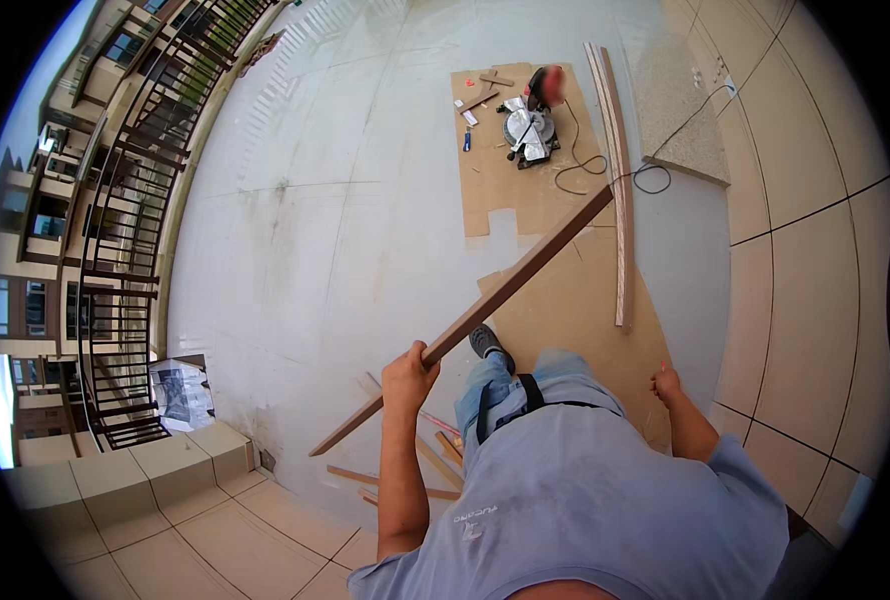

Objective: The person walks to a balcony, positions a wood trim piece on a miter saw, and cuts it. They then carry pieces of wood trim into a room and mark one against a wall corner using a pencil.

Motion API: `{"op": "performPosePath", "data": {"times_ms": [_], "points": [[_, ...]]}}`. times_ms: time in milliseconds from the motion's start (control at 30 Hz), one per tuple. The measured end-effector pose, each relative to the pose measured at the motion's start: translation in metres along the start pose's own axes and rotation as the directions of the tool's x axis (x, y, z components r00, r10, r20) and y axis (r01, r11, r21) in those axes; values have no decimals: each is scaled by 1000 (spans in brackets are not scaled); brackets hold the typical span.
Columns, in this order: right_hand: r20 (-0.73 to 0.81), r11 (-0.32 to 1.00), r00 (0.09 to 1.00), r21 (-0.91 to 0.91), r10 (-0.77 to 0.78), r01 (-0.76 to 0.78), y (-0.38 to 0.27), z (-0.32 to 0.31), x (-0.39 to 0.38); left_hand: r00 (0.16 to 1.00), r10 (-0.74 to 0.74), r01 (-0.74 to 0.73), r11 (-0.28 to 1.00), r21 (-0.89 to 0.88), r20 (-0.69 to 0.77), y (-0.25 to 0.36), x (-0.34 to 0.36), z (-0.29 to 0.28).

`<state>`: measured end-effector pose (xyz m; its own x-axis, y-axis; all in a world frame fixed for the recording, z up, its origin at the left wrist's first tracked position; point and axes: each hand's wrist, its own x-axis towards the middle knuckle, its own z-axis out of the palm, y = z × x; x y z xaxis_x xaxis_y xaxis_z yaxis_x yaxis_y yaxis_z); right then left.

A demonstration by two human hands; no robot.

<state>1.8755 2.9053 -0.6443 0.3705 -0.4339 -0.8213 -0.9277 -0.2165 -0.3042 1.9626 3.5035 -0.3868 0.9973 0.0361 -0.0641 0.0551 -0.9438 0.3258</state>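
My left hand (410,375) grips a long brown wooden board (520,270), which slants from the lower left up to the cardboard area at upper right. My right hand (665,385) hangs at my right side, fingers loosely curled, with nothing visible in it. A miter saw (527,130) sits on a cardboard sheet (480,200) ahead, beside short brown offcuts (477,100) and a small blue tool (467,140). Long pale strips (620,280) lie to the right of the saw, under the far end of the board. My shoe (487,340) shows below the board.
A dark railing (115,300) runs along the left above a tiled ledge (165,470). Several loose wood pieces (395,475) lie by my left leg. A black cord (655,172) loops toward the tiled wall (795,300) on the right. A speckled slab (680,110) lies beside that wall.
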Motion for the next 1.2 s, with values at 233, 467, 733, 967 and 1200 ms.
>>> {"op": "performPosePath", "data": {"times_ms": [233, 467, 733, 967, 1200], "points": [[107, 981, 994, 192, -18, -2, -77, 136, -97, 934, 320, -341, 932, 126, 159, -43, 271, -86], [209, 969, 978, 243, 0, -52, -222, 275, -47, 737, 603, -613, 787, -74, 306, -50, 513, -75], [76, 825, 975, 549, -211, 136, -541, 319, 36, 468, 771, -798, 579, -167, 432, -2, 758, -55], [-23, 687, 980, 710, -198, 155, -711, 285, -15, 193, 602, -838, 512, -190, 775, -10, 950, 32], [-193, 800, 980, 580, -46, 152, -775, 249, -11, 17, 697, -922, 289, -258, 717, -9, 1093, 162]]}}
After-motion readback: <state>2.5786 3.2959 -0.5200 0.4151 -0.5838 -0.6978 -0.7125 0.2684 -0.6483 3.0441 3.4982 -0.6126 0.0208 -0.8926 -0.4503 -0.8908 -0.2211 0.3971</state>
